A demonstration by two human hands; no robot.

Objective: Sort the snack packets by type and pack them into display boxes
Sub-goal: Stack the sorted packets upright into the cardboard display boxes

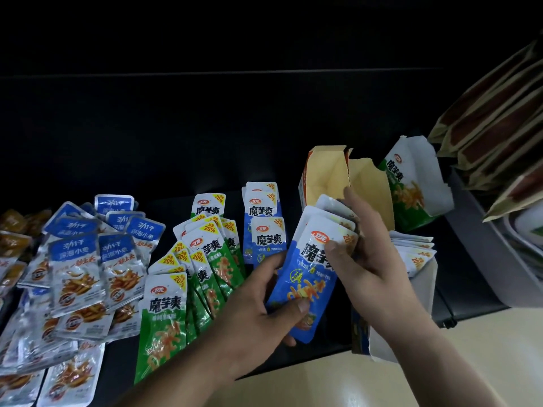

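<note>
Both my hands hold a small stack of blue snack packets (305,277) above the dark table. My left hand (261,315) grips the stack's lower end, thumb on the front. My right hand (364,248) pinches its upper end. Just behind stands an open yellow-lined display box (329,174), and to its right a green display box (411,186). More blue packets (264,227) lie behind my left hand. Green packets (188,277) are fanned out to the left. A white box with packets (414,254) stands under my right wrist.
Silver-and-blue fish snack packets (85,265) cover the left side of the table, with orange packets (14,230) at the far left. Brown paper bags (496,124) are stacked at the right over a grey bin (482,259). A pale counter edge (338,383) runs along the front.
</note>
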